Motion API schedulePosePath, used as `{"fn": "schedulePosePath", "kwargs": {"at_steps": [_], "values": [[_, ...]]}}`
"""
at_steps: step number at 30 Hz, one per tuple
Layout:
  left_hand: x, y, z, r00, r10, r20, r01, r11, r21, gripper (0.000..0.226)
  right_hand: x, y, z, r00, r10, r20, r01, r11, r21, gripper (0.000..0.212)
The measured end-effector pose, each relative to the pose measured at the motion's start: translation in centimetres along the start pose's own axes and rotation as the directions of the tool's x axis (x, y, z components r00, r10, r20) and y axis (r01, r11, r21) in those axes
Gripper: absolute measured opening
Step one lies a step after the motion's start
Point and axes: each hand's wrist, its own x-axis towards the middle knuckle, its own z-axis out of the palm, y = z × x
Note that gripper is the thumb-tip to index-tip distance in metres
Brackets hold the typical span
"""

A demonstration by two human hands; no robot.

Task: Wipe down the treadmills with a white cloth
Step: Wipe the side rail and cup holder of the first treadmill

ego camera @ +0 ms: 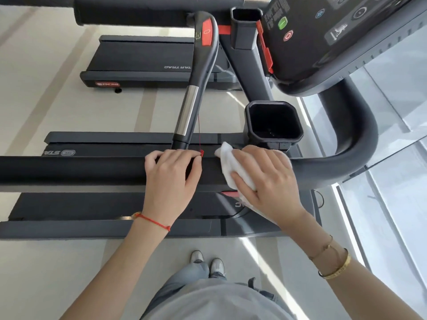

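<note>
A black padded side handrail [80, 168] of the near treadmill runs across the view from the left and bends up at the right. My left hand [172, 179] grips this rail from above, fingers curled over its far side. Just to the right, my right hand [263, 179] presses a white cloth [227, 167] onto the same rail. The cloth wraps over the rail's top and hangs down under my palm. The treadmill's belt deck [104, 207] lies below the rail.
A black cup holder [273, 122] sits just beyond my right hand. A central handle with chrome sleeve [187, 112] and a thin red safety cord rises behind my left hand. The console [335, 35] is at top right. A second treadmill [143, 58] stands farther back. Glass lies to the right.
</note>
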Motion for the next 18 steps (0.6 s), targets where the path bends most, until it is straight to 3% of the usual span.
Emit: {"fn": "schedulePosePath", "kwargs": {"at_steps": [3,6,9,12,14,18], "values": [[0.1,0.2,-0.4,0.999,-0.019,0.035,0.02,0.999,-0.024,0.027,-0.6,0.9,-0.5,0.999,0.032,0.002,-0.032,0.999,0.002,0.033],[0.8,0.4,-0.7,0.999,0.007,0.039,-0.005,0.999,-0.051,0.021,-0.1,0.8,-1.0,0.987,0.159,0.001,-0.157,0.973,0.169,0.034],[2.5,0.9,-0.7,0.997,0.043,0.063,-0.035,0.992,-0.123,0.022,0.7,2.0,-2.3,0.916,0.396,-0.064,-0.353,0.871,0.342,0.03],[4.5,1.9,-0.4,0.991,0.074,0.115,-0.049,0.978,-0.204,0.024,1.8,5.0,-3.9,0.841,0.527,-0.123,-0.454,0.81,0.371,0.028],[5.8,2.7,0.2,0.986,0.083,0.146,-0.046,0.971,-0.236,0.026,2.9,7.3,-4.7,0.842,0.528,-0.116,-0.468,0.819,0.331,0.028],[8.2,4.6,2.1,0.978,0.067,0.198,-0.01,0.962,-0.273,0.031,5.2,10.9,-4.9,0.913,0.408,0.004,-0.397,0.884,0.247,0.029]]}}
